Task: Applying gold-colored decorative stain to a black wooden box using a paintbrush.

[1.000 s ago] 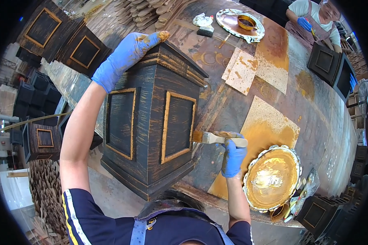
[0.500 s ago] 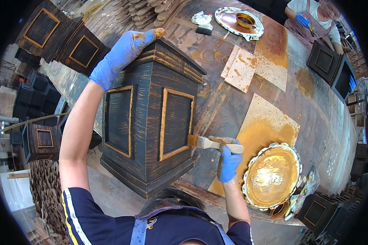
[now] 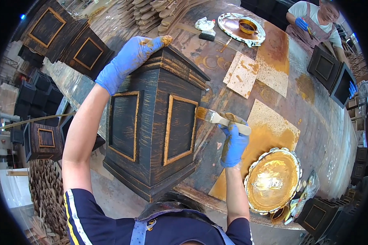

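Note:
A dark wooden box (image 3: 155, 130) with gold-streaked panels and raised frames stands upright before me. My left hand (image 3: 133, 61), in a blue glove stained gold, grips its top rim at the back-left. My right hand (image 3: 234, 143), also gloved, is closed on the handle of a flat paintbrush (image 3: 214, 116); its gold-coated bristles touch the right edge of the front frame, in its upper half. Right of the box lies a paint-stained board (image 3: 265, 122), with a round scalloped tray (image 3: 270, 179) of gold paint near my right forearm.
Similar dark boxes (image 3: 45, 28) stand at left and lower right (image 3: 317, 214). A co-worker (image 3: 315, 24) holds a brush by another box (image 3: 323, 65) at upper right. A white-rimmed tray (image 3: 233, 30), small boards (image 3: 239, 73) and stacked wooden pieces (image 3: 141, 14) occupy the back of the table (image 3: 327, 134).
My right hand and brush have risen along the frame's right edge, after dipping slightly half a second ago. The box and my left hand sit slightly lower and further right in view.

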Available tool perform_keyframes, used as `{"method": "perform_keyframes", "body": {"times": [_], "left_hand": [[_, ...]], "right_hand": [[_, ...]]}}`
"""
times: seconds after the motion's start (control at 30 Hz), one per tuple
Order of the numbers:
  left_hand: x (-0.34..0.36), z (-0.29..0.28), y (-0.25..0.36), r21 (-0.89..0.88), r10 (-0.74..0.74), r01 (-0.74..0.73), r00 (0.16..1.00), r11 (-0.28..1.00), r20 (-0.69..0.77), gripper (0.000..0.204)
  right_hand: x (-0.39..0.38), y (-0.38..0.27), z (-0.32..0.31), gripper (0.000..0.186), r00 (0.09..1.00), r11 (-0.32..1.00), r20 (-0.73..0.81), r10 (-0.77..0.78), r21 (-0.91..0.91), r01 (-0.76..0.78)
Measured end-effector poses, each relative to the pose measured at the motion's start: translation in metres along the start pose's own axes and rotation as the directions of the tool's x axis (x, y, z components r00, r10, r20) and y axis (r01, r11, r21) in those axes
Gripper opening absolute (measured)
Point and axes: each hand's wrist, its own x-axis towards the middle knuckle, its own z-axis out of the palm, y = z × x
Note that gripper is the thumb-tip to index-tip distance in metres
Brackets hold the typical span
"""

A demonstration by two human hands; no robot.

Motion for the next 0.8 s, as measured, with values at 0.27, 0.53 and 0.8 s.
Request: {"method": "perform_keyframes", "body": {"times": [0.27,0.53,0.8], "left_hand": [[-0.002,0.001,0.0,0.0,0.05,-0.05,0.999,0.999,-0.009,0.041],[0.0,-0.001,-0.001,-0.005,0.006,-0.006,1.0,1.0,0.014,0.042],[0.002,-0.003,-0.009,-0.019,0.011,-0.011,1.0,1.0,-0.001,0.04]], "right_hand": [[0.007,0.005,0.0,0.02,0.999,1.0,0.05,0.012,0.024,-0.013],[-0.001,-0.012,-0.01,0.02,0.992,0.996,0.094,0.08,-0.055,-0.075],[-0.01,-0.009,-0.013,0.018,0.977,0.968,0.127,0.173,-0.206,-0.145]]}}
